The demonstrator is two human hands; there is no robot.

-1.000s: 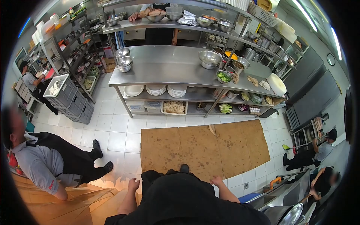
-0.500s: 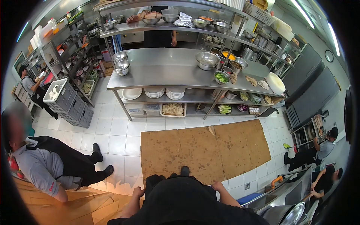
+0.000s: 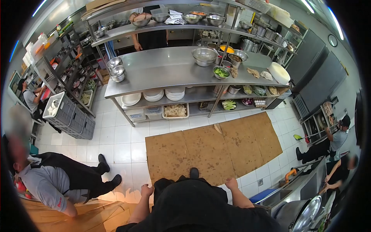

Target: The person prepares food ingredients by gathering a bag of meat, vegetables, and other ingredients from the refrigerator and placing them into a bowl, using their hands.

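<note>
While both arms are hanging at the person's sides, the left hand and right hand are curling loosely closed on nothing, the cardboard floor sheet lying just beyond them, long axis left-to-right, right hand nearer.

1. Cardboard sheets lie on the floor at 12 o'clock, just ahead.
2. The bench stands beyond them.
3. Stacked crates sit at 10 o'clock.
4. A crouching person is at 9 o'clock.
</note>
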